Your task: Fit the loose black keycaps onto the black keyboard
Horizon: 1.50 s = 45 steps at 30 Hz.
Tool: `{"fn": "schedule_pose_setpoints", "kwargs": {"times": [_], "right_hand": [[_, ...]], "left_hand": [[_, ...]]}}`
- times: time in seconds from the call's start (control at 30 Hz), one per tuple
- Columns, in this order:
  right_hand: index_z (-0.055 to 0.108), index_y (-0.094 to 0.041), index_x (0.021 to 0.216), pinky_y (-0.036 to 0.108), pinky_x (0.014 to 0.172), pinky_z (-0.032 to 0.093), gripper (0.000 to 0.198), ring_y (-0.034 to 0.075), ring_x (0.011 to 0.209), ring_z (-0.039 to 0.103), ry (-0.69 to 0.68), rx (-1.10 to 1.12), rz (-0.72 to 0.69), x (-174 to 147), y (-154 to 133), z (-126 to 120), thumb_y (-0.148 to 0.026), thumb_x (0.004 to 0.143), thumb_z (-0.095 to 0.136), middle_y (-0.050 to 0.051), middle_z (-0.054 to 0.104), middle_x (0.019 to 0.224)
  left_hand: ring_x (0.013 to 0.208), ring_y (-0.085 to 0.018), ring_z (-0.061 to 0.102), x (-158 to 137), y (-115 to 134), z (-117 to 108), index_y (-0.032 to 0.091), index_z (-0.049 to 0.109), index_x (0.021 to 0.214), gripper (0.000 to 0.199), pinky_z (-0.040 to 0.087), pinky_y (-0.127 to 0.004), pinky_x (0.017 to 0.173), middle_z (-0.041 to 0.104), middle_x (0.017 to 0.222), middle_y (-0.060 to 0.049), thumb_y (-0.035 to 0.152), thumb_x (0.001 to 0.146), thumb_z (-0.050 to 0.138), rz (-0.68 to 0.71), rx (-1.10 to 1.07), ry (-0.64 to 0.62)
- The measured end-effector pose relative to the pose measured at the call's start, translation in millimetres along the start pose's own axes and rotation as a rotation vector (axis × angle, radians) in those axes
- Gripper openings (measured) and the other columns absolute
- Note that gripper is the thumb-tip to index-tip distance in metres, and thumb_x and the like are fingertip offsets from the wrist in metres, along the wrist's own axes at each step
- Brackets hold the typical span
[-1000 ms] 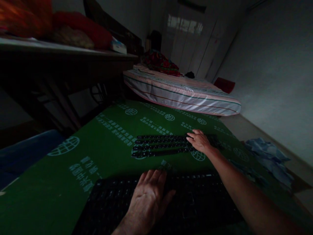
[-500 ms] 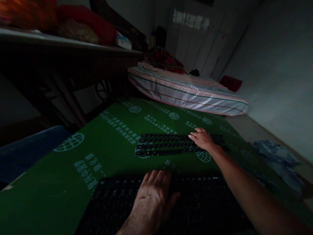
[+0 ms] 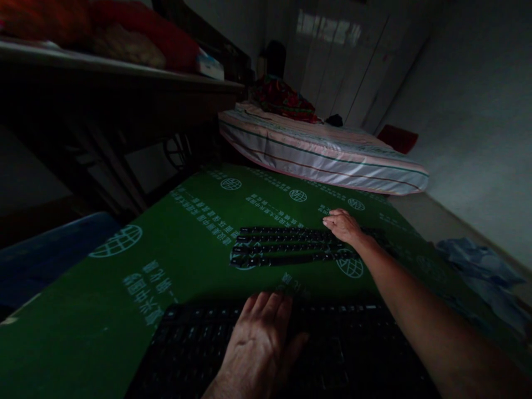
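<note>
A black keyboard (image 3: 187, 343) lies at the front of the green board (image 3: 103, 299). My left hand (image 3: 260, 332) rests palm down on it with fingers stretched out and thumb to the right. Beyond the keyboard, several rows of small black keycaps (image 3: 278, 246) with pale marks lie side by side. My right hand (image 3: 343, 226) is at the far row, toward its right part, fingers pointing left and slightly apart. I make out nothing held in it. My right forearm covers part of the rows' right end and the keyboard's right side.
A bed with a striped cover (image 3: 316, 152) stands behind the board. To the left is a dark table (image 3: 137, 83) bearing a red bundle (image 3: 153, 41) and a small box (image 3: 210, 66). A blue surface (image 3: 62, 252) lies at left, and blue-white cloth (image 3: 477, 263) at right.
My right hand has shifted slightly up and away from the keycap rows, its fingers closer together. My left hand stays on the keyboard. The whole view has moved a little.
</note>
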State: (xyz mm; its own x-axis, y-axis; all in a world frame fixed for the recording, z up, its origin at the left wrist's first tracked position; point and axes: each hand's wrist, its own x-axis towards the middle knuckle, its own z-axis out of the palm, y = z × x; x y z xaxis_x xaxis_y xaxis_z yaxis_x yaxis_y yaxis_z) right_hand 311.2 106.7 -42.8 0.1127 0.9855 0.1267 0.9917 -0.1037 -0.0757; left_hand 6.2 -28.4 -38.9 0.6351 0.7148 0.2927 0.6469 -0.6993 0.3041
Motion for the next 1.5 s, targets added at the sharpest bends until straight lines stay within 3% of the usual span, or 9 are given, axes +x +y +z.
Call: {"fn": "schedule_pose_setpoints", "kwargs": {"times": [0.4, 0.77, 1.0, 1.13, 1.33, 1.5], "right_hand": [[0.069, -0.024, 0.106, 0.031, 0.094, 0.044, 0.026, 0.02, 0.109, 0.053, 0.054, 0.047, -0.054, 17, 12, 8, -0.026, 0.081, 0.062, 0.005, 0.065, 0.111], [0.073, -0.022, 0.088, 0.032, 0.092, 0.044, 0.016, 0.019, 0.1, 0.058, 0.036, 0.092, -0.146, 34, 19, 17, -0.019, 0.072, 0.069, 0.005, 0.069, 0.097], [0.073, -0.02, 0.08, 0.037, 0.094, 0.045, 0.013, 0.021, 0.1, 0.06, 0.075, 0.168, -0.214, 25, 11, -4, -0.014, 0.069, 0.071, 0.006, 0.069, 0.098], [0.073, -0.023, 0.082, 0.039, 0.097, 0.044, 0.014, 0.021, 0.106, 0.058, 0.06, 0.235, -0.298, -6, -4, -28, -0.015, 0.07, 0.071, 0.004, 0.067, 0.106], [0.073, -0.02, 0.085, 0.045, 0.099, 0.043, 0.013, 0.023, 0.114, 0.054, 0.051, 0.428, -0.547, -102, -45, -50, -0.016, 0.073, 0.069, 0.007, 0.067, 0.109], [0.072, -0.018, 0.088, 0.044, 0.099, 0.044, 0.015, 0.024, 0.119, 0.051, 0.019, 0.475, -0.534, -167, -72, -45, -0.012, 0.075, 0.067, 0.009, 0.066, 0.113]], "left_hand": [[0.092, -0.027, 0.06, 1, 3, -4, 0.014, 0.061, 0.104, 0.033, 0.051, -0.046, 0.083, 0.066, 0.102, -0.011, 0.033, 0.077, 0.061, 0.001, -0.019, 0.018], [0.093, -0.027, 0.06, 0, 2, -1, 0.015, 0.06, 0.105, 0.035, 0.051, -0.046, 0.083, 0.066, 0.102, -0.01, 0.034, 0.075, 0.063, -0.005, -0.024, 0.046], [0.091, -0.026, 0.059, 0, 3, -1, 0.015, 0.059, 0.104, 0.031, 0.049, -0.046, 0.083, 0.065, 0.099, -0.01, 0.037, 0.081, 0.056, 0.016, -0.003, 0.005], [0.092, -0.026, 0.057, 2, 3, 0, 0.015, 0.058, 0.105, 0.034, 0.048, -0.046, 0.083, 0.064, 0.101, -0.011, 0.04, 0.084, 0.054, 0.006, 0.003, -0.029], [0.091, -0.025, 0.056, 3, 4, 0, 0.014, 0.057, 0.106, 0.037, 0.046, -0.043, 0.083, 0.063, 0.1, -0.01, 0.044, 0.085, 0.051, 0.01, 0.035, -0.059], [0.088, -0.024, 0.055, 4, 7, -3, 0.015, 0.058, 0.102, 0.038, 0.045, -0.041, 0.081, 0.063, 0.097, -0.009, 0.047, 0.085, 0.048, 0.009, 0.058, -0.094]]}}
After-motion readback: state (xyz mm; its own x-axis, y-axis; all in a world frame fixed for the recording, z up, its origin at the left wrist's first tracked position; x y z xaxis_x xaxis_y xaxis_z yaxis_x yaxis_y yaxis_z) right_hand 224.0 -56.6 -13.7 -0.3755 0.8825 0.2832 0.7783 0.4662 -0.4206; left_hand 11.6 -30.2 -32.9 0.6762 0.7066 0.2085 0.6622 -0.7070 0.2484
